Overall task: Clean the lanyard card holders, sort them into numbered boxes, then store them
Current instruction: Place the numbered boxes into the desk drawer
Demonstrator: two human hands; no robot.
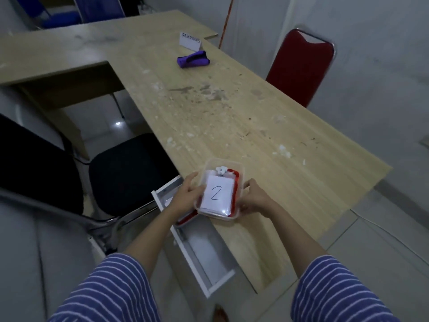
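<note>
A clear plastic box (240, 173) sits at the near edge of the worn wooden desk (232, 108), gripped from both sides: the left hand (185, 194) curls its fingers round the box's left wall with the thumb over the rim, and the right hand (254, 197) clasps the right wall the same way. Inside the box lie card holders, the top one (217, 194) showing a white card marked with a handwritten "2", white clips at its far end and a red lanyard (235, 182) running down its right side. Just below the box, a white drawer (204, 256) stands pulled out from under the desk; a second container with red contents (185, 220) seems to lie in it beneath the left wrist, though it is mostly hidden. Farther along the desk rest a folded purple cloth (193, 59) and, just beyond it, a white paper sign (190, 40). A red chair (301, 66) stands at the desk's right side, a black chair (130, 173) at the left. Both sleeves are blue with white stripes.
</note>
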